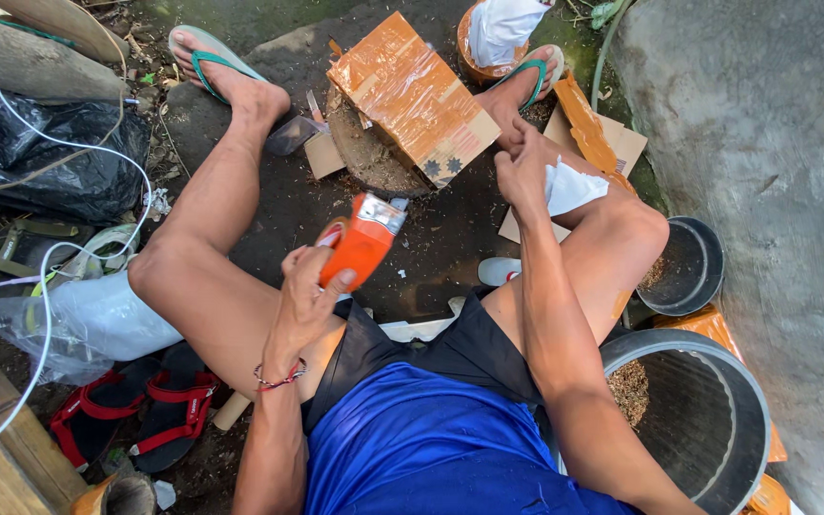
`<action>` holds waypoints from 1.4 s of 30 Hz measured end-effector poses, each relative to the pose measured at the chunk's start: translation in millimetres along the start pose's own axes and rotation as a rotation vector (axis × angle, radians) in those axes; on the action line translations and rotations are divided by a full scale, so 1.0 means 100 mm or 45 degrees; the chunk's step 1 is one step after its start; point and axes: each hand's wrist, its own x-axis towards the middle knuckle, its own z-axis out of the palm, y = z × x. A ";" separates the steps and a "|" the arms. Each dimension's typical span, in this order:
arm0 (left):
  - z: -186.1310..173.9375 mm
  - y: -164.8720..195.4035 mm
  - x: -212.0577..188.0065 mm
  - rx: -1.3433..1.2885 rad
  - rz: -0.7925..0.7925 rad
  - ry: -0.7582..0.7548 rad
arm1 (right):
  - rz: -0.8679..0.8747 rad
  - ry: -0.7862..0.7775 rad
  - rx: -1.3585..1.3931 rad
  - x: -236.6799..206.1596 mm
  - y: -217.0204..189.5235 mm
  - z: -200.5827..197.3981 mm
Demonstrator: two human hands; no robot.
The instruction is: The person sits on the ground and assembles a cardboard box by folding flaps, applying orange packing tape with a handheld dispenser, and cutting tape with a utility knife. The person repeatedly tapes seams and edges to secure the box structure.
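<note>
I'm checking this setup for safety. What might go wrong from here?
1. The tape dispenser in the left hand has a toothed metal edge that looks close to the bare thigh; a slip might scratch skin.
2. The taped box sits tilted on a stump and may slide off.
3. The right hand pinches white paper, which could tear.

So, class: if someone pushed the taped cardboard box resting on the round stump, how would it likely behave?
The cardboard box overhangs the stump on more than one side, so a push would probably tip or slide it off. Its glossy orange tape suggests a fairly slippery surface. It looks stiff and flat-sided, so unlikely to roll; its weight cannot be judged.
</note>
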 end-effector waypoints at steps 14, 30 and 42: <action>0.15 0.23 0.13 -0.191 0.109 -0.206 | -0.062 -0.695 0.293 -1.09 -0.56 -0.01; 0.15 0.29 0.05 -0.108 0.128 -0.198 | -0.487 -0.772 -0.049 -1.34 -0.96 -0.26; 0.18 0.48 0.20 -0.002 0.019 -0.256 | -0.337 -0.716 0.103 -1.22 -0.73 -0.22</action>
